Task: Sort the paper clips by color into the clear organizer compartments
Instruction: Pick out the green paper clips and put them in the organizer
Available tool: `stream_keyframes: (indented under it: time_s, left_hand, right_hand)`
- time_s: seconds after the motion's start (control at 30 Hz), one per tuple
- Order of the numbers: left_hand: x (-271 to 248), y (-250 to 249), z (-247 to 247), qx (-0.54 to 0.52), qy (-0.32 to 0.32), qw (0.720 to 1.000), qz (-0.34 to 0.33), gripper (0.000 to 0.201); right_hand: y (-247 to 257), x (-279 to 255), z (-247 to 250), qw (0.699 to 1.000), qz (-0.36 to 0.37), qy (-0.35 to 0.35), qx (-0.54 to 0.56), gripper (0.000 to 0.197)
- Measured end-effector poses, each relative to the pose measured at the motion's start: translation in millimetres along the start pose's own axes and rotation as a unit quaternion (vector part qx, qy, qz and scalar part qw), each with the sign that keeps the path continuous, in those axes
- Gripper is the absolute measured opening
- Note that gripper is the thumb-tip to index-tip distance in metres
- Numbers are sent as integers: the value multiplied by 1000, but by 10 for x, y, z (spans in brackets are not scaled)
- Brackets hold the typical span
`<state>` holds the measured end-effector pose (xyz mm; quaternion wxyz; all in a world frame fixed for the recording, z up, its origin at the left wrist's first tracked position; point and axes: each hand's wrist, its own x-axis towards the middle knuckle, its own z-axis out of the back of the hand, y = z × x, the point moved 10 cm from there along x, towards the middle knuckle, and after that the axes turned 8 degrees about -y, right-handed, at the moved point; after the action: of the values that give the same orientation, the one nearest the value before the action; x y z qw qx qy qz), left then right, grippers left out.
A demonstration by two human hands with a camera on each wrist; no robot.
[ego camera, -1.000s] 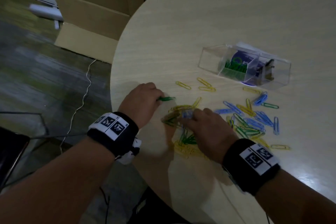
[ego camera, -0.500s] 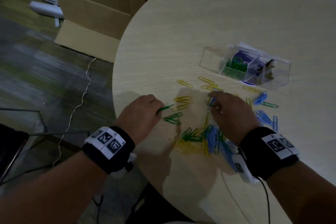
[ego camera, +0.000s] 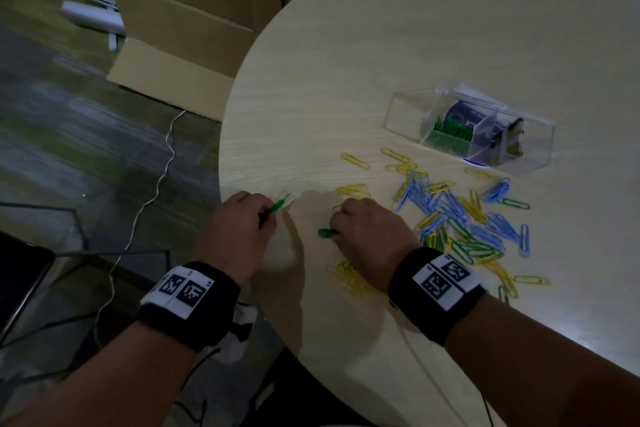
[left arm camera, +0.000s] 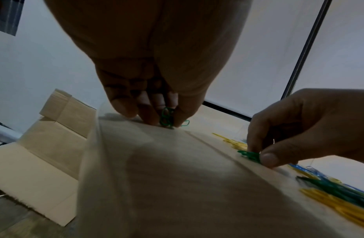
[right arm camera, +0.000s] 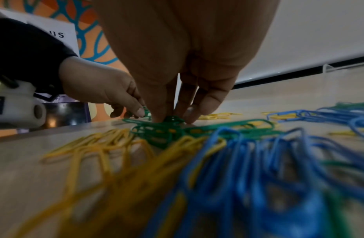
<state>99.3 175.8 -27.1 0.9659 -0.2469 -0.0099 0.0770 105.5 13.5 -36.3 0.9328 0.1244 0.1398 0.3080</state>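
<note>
Pinched green clips [ego camera: 278,206] in left hand [ego camera: 239,232], more green clips [ego camera: 326,233] under right hand [ego camera: 372,232] fingertips on table [ego camera: 381,45].

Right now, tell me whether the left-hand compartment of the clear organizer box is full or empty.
Empty: through the clear organizer box only the table shows in that end compartment, while green paper clips fill the next one.

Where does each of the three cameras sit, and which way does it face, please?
Head: above, looking down on the table, organizer and both hands.
Left wrist: low, along the left hand pinching green clips; right hand at right.
Right wrist: at table level, along the right hand's fingers on green clips.
Shared: both wrist views show both hands.
</note>
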Motion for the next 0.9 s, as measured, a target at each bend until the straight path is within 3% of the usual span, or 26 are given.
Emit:
stream_keyframes:
  time_s: [0.17, 0.37, 0.47, 0.53, 0.7, 0.77, 0.9]
  left_hand:
    - [36, -157, -89, -26, 15, 999, 14, 12]
    - [339, -719, -173, -102, 36, 994, 18, 6]
    - [576, -1121, -204, -122, 36, 992, -8, 4]
    - [732, -1420, -235, -124, 31, 991, -42, 5]
    - [1085, -2100, -397, -117, 22, 988, -98, 17]
    - [1214, -2275, -500, -118, 13, 988, -95, 20]
    - [1366, -2397, -777, -100, 27, 993, -64, 26]
  right_hand:
    - [-69, -10, -53, 997, -58, 48, 9, 25]
    - [-284, -172, 54, 985, -111, 72, 114, 28]
    - [-493, -313, 231, 980, -127, 14, 155, 17]
    - [-790, -444, 471, 961, -177, -68, 200, 12]
    - [-1863, -840, 1189, 862, -361, -278, 221, 5]
    - [-2147, -820, 1360, 840, -385, -308, 226, 8]
    - [-2388, -569, 1441, 834, -398, -296, 240, 13]
